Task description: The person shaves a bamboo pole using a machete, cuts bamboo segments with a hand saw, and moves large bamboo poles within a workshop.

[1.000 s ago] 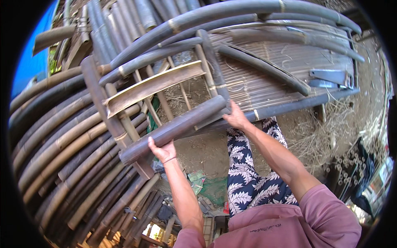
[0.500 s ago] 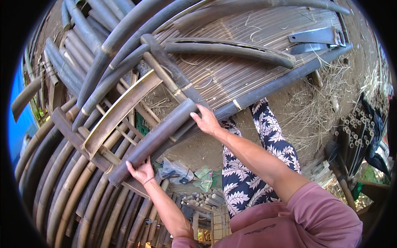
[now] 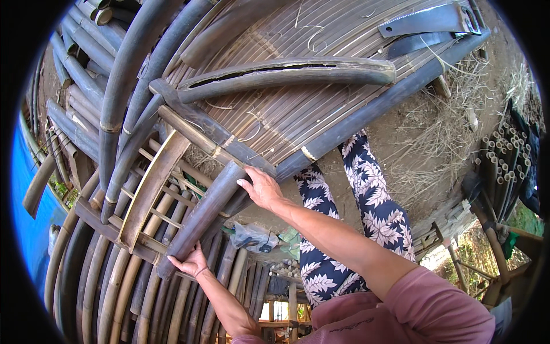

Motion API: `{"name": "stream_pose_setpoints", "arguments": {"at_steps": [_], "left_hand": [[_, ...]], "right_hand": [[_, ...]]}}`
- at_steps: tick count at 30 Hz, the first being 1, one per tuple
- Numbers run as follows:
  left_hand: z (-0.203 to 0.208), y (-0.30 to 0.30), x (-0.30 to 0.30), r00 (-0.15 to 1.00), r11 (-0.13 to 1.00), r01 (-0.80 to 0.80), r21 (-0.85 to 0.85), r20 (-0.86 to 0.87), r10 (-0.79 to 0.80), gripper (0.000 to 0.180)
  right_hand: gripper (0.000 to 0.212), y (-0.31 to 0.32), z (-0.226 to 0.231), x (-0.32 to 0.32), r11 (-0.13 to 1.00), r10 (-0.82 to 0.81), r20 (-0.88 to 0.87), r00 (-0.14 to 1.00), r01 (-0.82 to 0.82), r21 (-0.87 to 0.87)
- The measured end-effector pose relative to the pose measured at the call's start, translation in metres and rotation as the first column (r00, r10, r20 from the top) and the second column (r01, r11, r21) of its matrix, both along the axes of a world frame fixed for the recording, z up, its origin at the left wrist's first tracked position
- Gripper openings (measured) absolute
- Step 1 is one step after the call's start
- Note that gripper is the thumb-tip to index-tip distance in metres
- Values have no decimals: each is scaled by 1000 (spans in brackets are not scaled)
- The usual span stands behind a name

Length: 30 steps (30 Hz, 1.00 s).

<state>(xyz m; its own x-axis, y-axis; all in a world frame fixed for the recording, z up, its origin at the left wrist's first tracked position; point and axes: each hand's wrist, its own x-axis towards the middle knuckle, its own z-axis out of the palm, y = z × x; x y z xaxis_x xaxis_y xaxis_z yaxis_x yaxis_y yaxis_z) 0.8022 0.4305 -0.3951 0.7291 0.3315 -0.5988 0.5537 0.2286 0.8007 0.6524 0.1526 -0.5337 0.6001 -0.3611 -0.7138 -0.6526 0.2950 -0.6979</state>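
Observation:
A dark bamboo pole (image 3: 207, 211) forms the near side of a ladder-like bamboo frame, tilted in front of me. My left hand (image 3: 192, 262) grips the pole's lower end, thumb along the top and the other fingers partly hidden beneath it. Around the upper end, my right hand (image 3: 264, 188) is closed with its thumb over the edge. Thin rungs (image 3: 165, 217) run from this pole toward a lighter halved bamboo piece (image 3: 150, 192) lying within the frame. A short bamboo crosspiece (image 3: 195, 135) joins the upper end, beside a dark flat rail (image 3: 212, 123).
A slatted bamboo platform (image 3: 269, 123) extends to the upper right, bearing a cracked bamboo pole (image 3: 292, 73) and a handsaw (image 3: 429, 22). Several bamboo poles (image 3: 114, 286) lie stacked at left and below. Plastic bags (image 3: 252, 236) lie near my legs; cut bamboo tubes (image 3: 504, 157) stand at right.
The view has shifted, so the platform and frame appear farther left. Both hands keep their hold at the two ends of the dark pole, which looks slightly steeper.

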Motion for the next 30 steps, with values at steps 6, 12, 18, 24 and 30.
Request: {"name": "stream_pose_setpoints", "arguments": {"at_steps": [6, 12, 18, 24, 30], "left_hand": [[10, -4, -2, 999, 999, -32, -7, -7, 32, 78], [1, -8, -4, 983, 972, -186, -147, -40, 182, 79], [-19, 13, -3, 974, 967, -210, -144, 59, 221, 53], [-26, -2, -1, 764, 799, -440, -410, 297, 573, 70], [-27, 3, 10, 660, 694, -590, -411, 248, 709, 63]], "right_hand": [[48, 1, 4, 3, 997, 63, 5, 998, -63, -49], [73, -17, 43, 31, 532, 658, -69, 750, -527, -662], [76, 22, 55, 82, 257, 893, -58, 446, -612, -748], [77, 31, 51, 77, 180, 935, -49, 350, -590, -787], [74, 33, 51, 81, 116, 950, -93, 299, -613, -782]]}}
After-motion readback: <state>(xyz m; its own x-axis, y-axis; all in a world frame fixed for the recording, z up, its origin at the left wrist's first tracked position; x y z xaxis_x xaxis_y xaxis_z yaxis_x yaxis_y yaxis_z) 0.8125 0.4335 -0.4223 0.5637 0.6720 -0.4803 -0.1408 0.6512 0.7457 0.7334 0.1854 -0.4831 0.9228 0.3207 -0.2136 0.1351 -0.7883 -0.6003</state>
